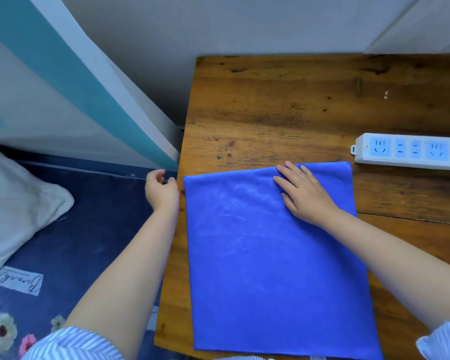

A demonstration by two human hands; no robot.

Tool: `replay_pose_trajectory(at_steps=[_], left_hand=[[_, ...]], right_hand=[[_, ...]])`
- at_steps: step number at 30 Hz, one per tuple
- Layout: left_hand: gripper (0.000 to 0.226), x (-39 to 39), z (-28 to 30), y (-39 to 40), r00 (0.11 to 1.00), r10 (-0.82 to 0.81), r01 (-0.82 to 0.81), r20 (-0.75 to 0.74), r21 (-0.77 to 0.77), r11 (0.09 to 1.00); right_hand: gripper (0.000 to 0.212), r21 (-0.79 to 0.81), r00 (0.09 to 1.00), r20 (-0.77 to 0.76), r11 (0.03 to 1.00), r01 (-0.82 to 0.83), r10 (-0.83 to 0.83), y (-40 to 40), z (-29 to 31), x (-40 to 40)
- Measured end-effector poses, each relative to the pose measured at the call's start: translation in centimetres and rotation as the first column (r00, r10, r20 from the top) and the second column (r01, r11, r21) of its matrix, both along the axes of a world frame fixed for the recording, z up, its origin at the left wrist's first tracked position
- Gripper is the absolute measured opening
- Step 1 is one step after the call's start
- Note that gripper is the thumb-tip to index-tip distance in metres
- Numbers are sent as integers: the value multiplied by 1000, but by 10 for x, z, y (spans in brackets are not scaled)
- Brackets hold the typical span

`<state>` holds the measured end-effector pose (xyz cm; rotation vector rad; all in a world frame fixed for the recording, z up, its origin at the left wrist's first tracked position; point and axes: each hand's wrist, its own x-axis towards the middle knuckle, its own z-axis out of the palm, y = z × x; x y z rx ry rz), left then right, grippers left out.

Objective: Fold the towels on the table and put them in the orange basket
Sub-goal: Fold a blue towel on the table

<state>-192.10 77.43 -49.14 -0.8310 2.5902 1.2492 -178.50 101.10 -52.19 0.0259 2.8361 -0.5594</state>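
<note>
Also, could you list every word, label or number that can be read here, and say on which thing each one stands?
White label sewn on the dark blue bedding: cursive script, seen upside down and too stylised to read with certainty.
Power strip on the table: only socket slots and a small red light, no readable text.
Blue towel: no text visible.

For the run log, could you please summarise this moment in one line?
blue microfibre towel: flat on wooden table | right hand: pressing it | left hand: off its left corner, empty | orange basket: unseen
</note>
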Motion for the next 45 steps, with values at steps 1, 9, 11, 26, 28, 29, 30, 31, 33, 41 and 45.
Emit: replay_pose_trajectory(at_steps=[1, 9, 11, 26, 28, 29, 30, 31, 33, 41, 45], left_hand=[[27, 6, -1, 2, 976, -209, 198, -67, -146, 969], [52, 47, -45, 29, 308, -890, 901, 336, -404, 160], [54, 40, -54, 20, 344, -856, 894, 386, -414, 172], [22, 11, -13, -3, 470, -828, 754, 306, -626, 196], [19, 13, -5, -7, 461, -843, 756, 276, -620, 210], [19, 18, -1, -10, 459, -847, 756, 268, -618, 215], [19, 25, 6, -14, 456, -852, 754, 256, -620, 217], [19, 32, 10, -19, 451, -855, 759, 258, -614, 215], [18, 49, 20, -32, 432, -868, 778, 245, -587, 222], [12, 139, 44, -95, 257, -927, 842, 273, -534, 76], [11, 176, 45, -114, 206, -942, 838, 263, -545, 31]], right_hand=[[40, 14, 1000, -10, 1000, -13, 13, 2, 1, 3], [53, 124, 995, 101, 992, 7, -20, 6, -12, 8], [54, 152, 989, 123, 986, 65, -84, 17, -15, 10], [18, 285, 957, 43, 922, 263, -286, 64, 26, 3], [13, 262, 956, 11, 924, 280, -293, 65, 32, 3], [14, 246, 957, -13, 926, 285, -291, 64, 35, 8], [15, 229, 958, -47, 931, 285, -281, 62, 41, 15], [17, 216, 958, -76, 933, 288, -278, 60, 45, 23], [19, 192, 949, -148, 934, 303, -277, 55, 56, 44], [14, 176, 933, -261, 939, 297, -246, 17, 87, 146], [13, 231, 937, -243, 924, 306, -249, -5, 84, 192]])
